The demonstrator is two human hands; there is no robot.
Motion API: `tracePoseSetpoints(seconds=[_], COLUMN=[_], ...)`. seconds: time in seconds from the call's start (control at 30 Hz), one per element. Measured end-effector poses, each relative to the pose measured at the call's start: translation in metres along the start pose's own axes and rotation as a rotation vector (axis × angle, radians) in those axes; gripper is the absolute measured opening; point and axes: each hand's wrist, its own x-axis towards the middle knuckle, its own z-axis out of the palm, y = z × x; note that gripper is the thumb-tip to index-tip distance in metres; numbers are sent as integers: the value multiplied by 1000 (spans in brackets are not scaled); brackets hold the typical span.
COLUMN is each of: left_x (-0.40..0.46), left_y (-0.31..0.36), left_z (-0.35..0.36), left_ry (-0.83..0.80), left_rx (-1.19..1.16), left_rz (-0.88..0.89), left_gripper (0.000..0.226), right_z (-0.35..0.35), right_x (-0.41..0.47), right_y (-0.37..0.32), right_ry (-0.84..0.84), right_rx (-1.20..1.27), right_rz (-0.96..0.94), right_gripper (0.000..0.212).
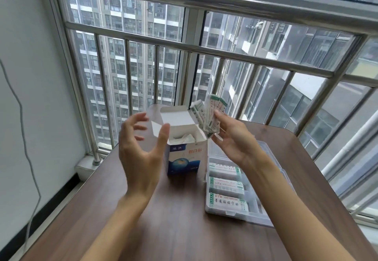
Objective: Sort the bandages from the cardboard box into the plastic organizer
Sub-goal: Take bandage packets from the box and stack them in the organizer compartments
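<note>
Head view, right hand (233,138) gripping bandages (210,115), left hand (141,148) spread beside cardboard box (185,158), railing (204,50) behind

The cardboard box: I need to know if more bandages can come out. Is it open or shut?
Open. The cardboard box stands upright, top flaps raised, white contents showing inside.

box: blue-and-white cardboard box (185,158), upright, flaps open, mid-table
bandages: white-green wrapped bunch (208,115) raised above the box's right side
organizer: clear plastic organizer (235,212), bandage stacks inside, near table's right edge
</note>
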Motion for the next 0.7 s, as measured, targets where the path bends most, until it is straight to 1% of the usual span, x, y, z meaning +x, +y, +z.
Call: tracePoseSetpoints(seconds=[0.03,0.07,0.1,0.2,0.23,0.27,0.3,0.33,0.37,0.4,0.5,0.57,0.6,0.63,0.7], left_x=[-1,-3,-6,-13,-17,-20,-26,-30,-35,-40,-53,-64,-69,-73,-80], left_y=[10,22,32,48,51,52,55,59,63,67,75,76,76,76,74], left_z=[1,5,9,32,41,50,60,67,75,83,101,110,114,119,125], left_ry=[-23,-84,-173,-520,-627,-708,-771,-805,-830,-850,-886,-911,-918,-922,-917], left_rx=[-7,-15,-21,0,-41,-98,-157,-208,-259,-314,-443,-504,-526,-539,-532], left_rz=[60,85,61,-155,-229,-285,-320,-345,-382,-440,-715,-798,-809,-815,-825], left_gripper=[41,37,37,58,63,61,52,39,32,33,36,36,36,36,34], right_z=[-5,-11,-16,-32,-39,-43,-50,-53,-58,-64,-81,-92,-98,-105,-114], right_x=[-4,-10,-15,-34,-40,-46,-52,-57,-61,-66,-74,-74,-73,-72,-71], right_y=[-2,-5,-7,-12,-12,-12,-12,-10,-8,-7,2,10,15,19,25], right_ry=[-5,-14,-26,-37,-30,-21,-1,17,44,81,236,379,455,512,548], right_rx=[18,32,38,41,35,24,8,-20,-60,-113,-315,-519,-665,-820,-1001], right_rz=[14,23,29,25,12,-4,-29,-50,-76,-110,-241,-340,-366,-364,-330], right_gripper=[22,26,29,34,34,32,29,26,22,18,9,8,10,21,39])
